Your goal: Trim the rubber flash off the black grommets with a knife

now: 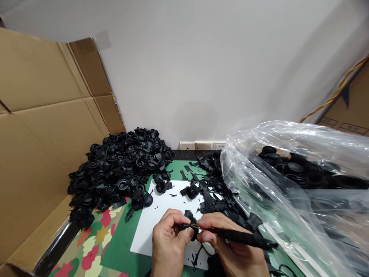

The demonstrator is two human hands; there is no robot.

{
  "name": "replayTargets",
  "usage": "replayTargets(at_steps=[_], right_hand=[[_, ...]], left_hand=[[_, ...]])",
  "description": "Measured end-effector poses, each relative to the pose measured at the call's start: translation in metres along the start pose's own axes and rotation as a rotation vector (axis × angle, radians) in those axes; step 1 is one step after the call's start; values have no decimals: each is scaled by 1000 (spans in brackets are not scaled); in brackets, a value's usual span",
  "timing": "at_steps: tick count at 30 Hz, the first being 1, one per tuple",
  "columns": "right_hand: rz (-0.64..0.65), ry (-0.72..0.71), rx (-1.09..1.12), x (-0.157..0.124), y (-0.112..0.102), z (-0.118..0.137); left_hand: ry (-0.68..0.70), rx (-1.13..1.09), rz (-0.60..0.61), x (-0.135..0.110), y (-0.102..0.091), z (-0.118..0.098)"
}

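Observation:
My left hand (170, 242) is closed, pinching a small black rubber part (188, 215) between thumb and fingers. My right hand (227, 242) is closed round a slim tool with a black-wrapped handle (245, 237). The tool's thin metal tip (195, 226) meets the rubber part beside my left thumb; whether it is a blade is too small to tell. Both hands are over a white sheet (147, 231). Just beyond them on the sheet lies a ribbed black rubber part (191, 191), with another rubber part (161, 186) to its left.
A large heap of black rubber parts (121, 165) rests against a cardboard panel (52, 107) on the left. Black rubber scraps (213, 196) lie right of the sheet. A clear plastic bag (276, 200) holds more black parts. Wall sockets (203, 146) line the back.

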State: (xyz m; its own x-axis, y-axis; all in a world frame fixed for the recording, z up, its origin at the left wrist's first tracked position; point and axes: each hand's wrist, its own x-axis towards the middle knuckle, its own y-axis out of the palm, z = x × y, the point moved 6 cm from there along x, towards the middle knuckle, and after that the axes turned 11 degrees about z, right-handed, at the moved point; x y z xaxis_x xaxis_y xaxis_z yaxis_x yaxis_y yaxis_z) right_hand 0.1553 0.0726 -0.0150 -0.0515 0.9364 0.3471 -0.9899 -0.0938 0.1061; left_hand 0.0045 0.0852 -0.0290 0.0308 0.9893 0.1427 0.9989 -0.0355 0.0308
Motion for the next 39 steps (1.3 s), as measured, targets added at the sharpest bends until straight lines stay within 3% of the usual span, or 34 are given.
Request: replayTargets(at_steps=[9,16,19,22,24,31,36,39], right_hand=[[1,-82,-43,-1,1,-2],[-32,-33,32,1,3,2],[-28,123,124,2,4,-6],[104,374,375,-2,15,-20],[153,461,494,-5,19,-24],[-60,461,298,-1,-3,-21],[-108,431,217,-1,-6,-20],[-114,404,219,-2,-6,-20]], left_hand=[[-1,-2,-8,-1,-1,0],[-6,11,-16,-1,-1,0],[9,25,-8,-2,0,-3],[18,36,-16,-2,0,-6],[6,37,-28,-1,-1,-5],[-60,-35,-57,-1,-3,2],[-138,-63,-70,-2,-3,5],[-95,-30,-38,0,-4,4]])
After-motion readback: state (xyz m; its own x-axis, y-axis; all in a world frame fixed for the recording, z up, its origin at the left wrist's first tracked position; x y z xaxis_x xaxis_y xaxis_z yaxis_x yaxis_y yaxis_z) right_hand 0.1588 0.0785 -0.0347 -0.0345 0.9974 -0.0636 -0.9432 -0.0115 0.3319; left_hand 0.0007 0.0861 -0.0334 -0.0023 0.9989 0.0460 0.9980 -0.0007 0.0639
